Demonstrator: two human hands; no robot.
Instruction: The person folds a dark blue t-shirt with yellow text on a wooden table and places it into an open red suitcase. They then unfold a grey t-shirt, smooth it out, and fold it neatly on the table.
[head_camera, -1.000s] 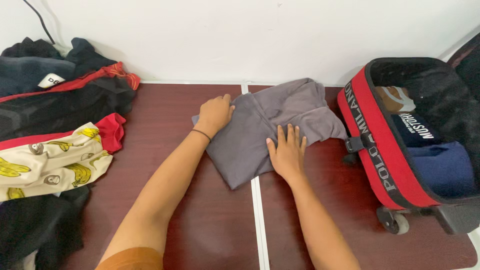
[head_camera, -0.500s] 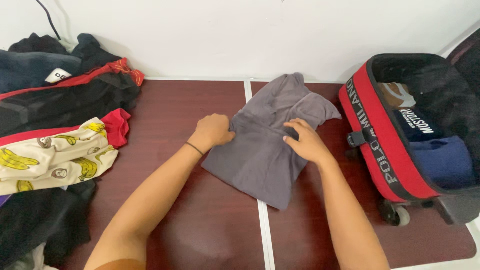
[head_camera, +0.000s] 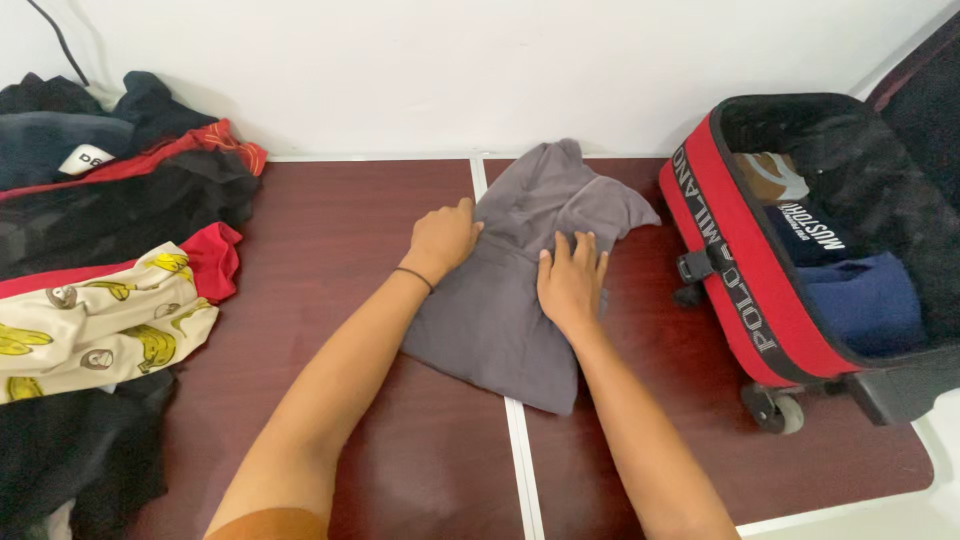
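A grey garment (head_camera: 500, 320) lies partly folded on the dark red table (head_camera: 330, 230), its far end bunched up toward the wall. My left hand (head_camera: 443, 238) grips the garment's left edge with curled fingers. My right hand (head_camera: 572, 280) lies flat on the cloth with its fingers spread, pressing it down near the middle. A thin black band sits on my left wrist.
An open red and black suitcase (head_camera: 745, 290) on wheels stands at the right, with folded dark and blue clothes (head_camera: 865, 300) inside. A pile of clothes (head_camera: 110, 200) fills the left side, including a cream banana-print piece (head_camera: 100, 330). A white wall runs along the back.
The garment went from a wide fold to a narrower strip. My right hand pinched the cloth's right side half a second ago and now presses flat on it; my left hand shifted slightly toward the wall.
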